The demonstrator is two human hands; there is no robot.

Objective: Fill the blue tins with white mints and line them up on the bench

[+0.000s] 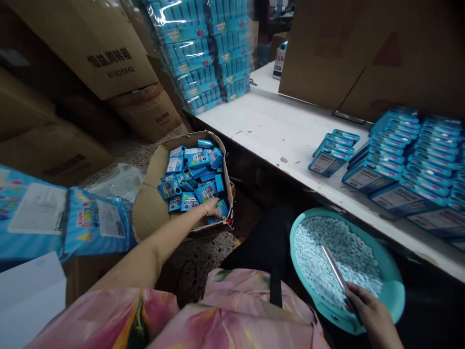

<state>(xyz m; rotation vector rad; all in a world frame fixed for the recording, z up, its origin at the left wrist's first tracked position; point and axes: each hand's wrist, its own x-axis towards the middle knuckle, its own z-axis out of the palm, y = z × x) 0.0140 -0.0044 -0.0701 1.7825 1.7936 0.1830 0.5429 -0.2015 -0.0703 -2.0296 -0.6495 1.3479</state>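
Packing room in a warehouse or small factory; held stacked cardboard cartons (pixel 83 53), shrink-wrapped piles of blue packets (pixel 203 53), a long white workbench (pixel 276 131) lined with small blue boxes (pixel 403 165), and a teal basin (pixel 394 295)

The basin (pixel 390 295) is teal, its tablets (pixel 337 257) pale blue, the blouse (pixel 232 320) pink floral.

A box (pixel 148 203) of packets (pixel 196 174) stands on the floor, left of the bench (pixel 276 135); a basin (pixel 394 295) of pills (pixel 334 257) sits right, below its edge.

One left hand (pixel 211 206), one right hand (pixel 368 312), one teal basin (pixel 393 295), one metal strip (pixel 336 276)
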